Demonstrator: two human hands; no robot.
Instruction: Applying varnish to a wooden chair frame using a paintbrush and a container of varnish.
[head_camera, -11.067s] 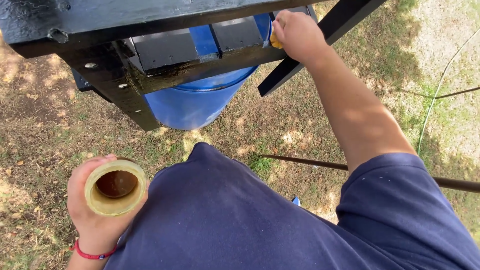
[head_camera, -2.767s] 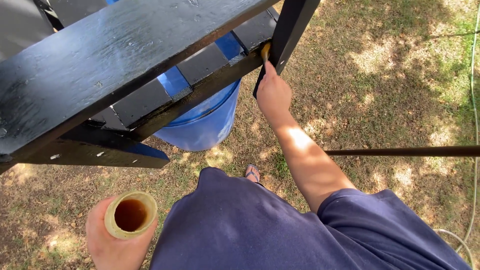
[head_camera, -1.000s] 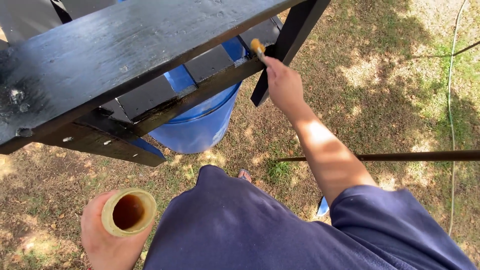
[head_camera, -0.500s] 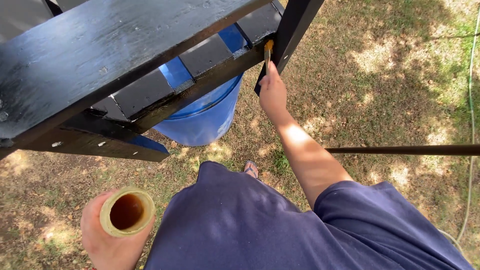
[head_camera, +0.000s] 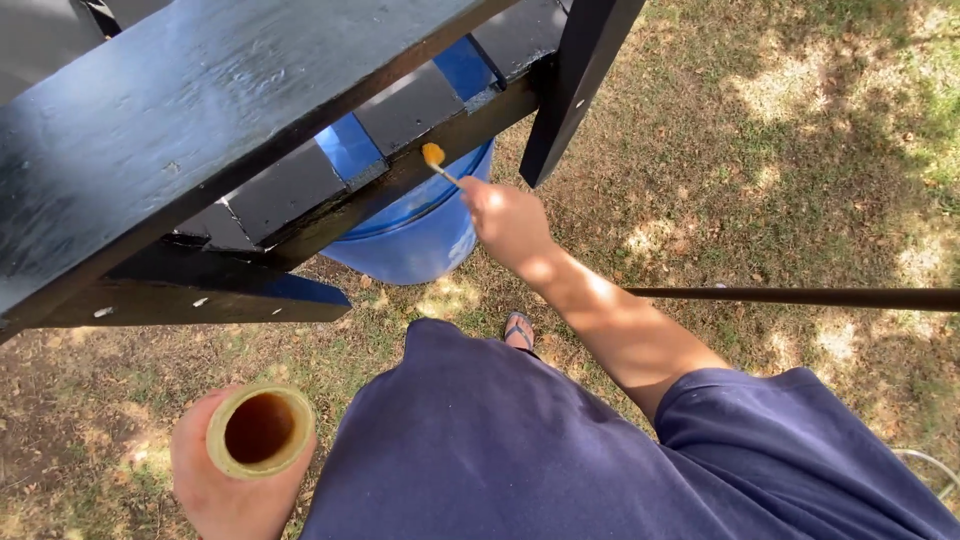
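Note:
My right hand (head_camera: 505, 215) holds a small paintbrush (head_camera: 438, 163) with an orange-tipped head. The tip touches the edge rail of a black-painted wooden frame (head_camera: 210, 120) that rests on a blue plastic barrel (head_camera: 425, 235). Down at the lower left, my left hand (head_camera: 225, 480) grips a yellowish round container (head_camera: 258, 430), open at the top with dark brown liquid inside. My dark blue shirt (head_camera: 520, 450) fills the bottom of the view.
A black leg (head_camera: 580, 85) of the frame slants down at the upper middle. A thin dark rod (head_camera: 800, 297) runs level across the right side. Dry grass and bare soil (head_camera: 800, 150) lie all around. A sandalled foot (head_camera: 518, 330) shows below the barrel.
My right hand has moved left along the frame's rail, away from the slanting leg, and the brush tip now sits further left. The left hand still holds the container.

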